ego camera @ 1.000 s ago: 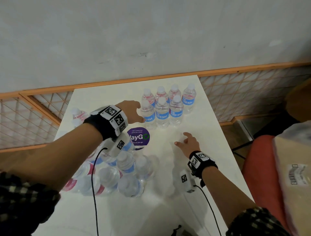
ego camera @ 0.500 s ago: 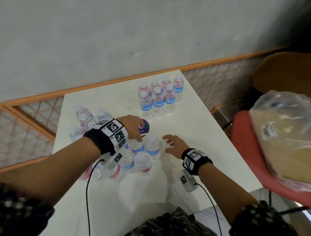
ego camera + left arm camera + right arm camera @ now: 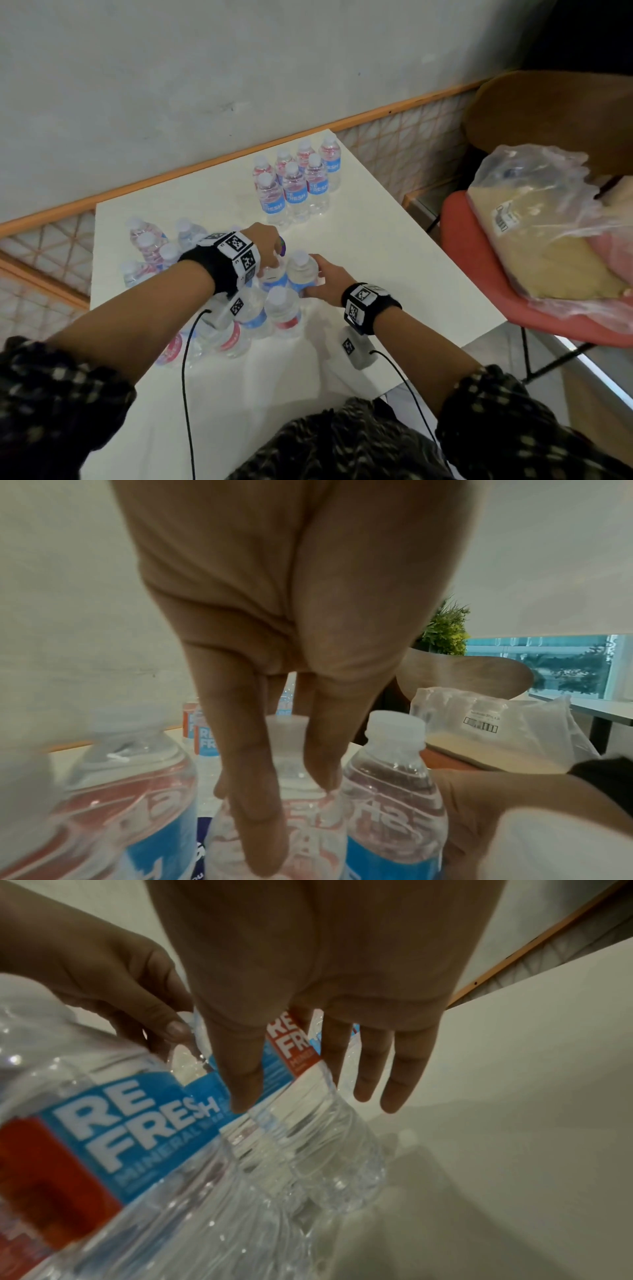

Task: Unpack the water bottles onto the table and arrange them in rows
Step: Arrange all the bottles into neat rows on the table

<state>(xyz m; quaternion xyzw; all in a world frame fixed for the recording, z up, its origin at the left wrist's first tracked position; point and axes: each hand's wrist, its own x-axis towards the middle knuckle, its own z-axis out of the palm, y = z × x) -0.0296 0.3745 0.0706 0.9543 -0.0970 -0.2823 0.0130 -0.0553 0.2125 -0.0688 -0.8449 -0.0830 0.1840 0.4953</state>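
Observation:
Several clear water bottles with blue and red labels stand in a tidy block [image 3: 298, 181] at the far right of the white table [image 3: 394, 274]. A loose group [image 3: 147, 246] stands at the left, and more crowd under my hands [image 3: 277, 308]. My left hand [image 3: 270, 246] comes down over one bottle [image 3: 275, 275] and pinches its shoulder: fingers [image 3: 253, 791] on one side, thumb [image 3: 171, 1026] on the other. My right hand [image 3: 323, 281] lies with straight fingers [image 3: 394, 1069] against the neighbouring bottle [image 3: 301, 270], thumb on its near side.
A red chair [image 3: 479, 274] stands close to the table's right edge, with a big plastic bag [image 3: 548, 240] on it. A wooden chair back [image 3: 548, 102] rises behind. A purple sticker [image 3: 281, 246] peeks out by my left hand. An orange-framed lattice [image 3: 51, 246] runs behind the table.
My left hand drew back from the far block of bottles to the near cluster and took hold of one. My right hand slid left onto the bottle beside it. The view swung right.

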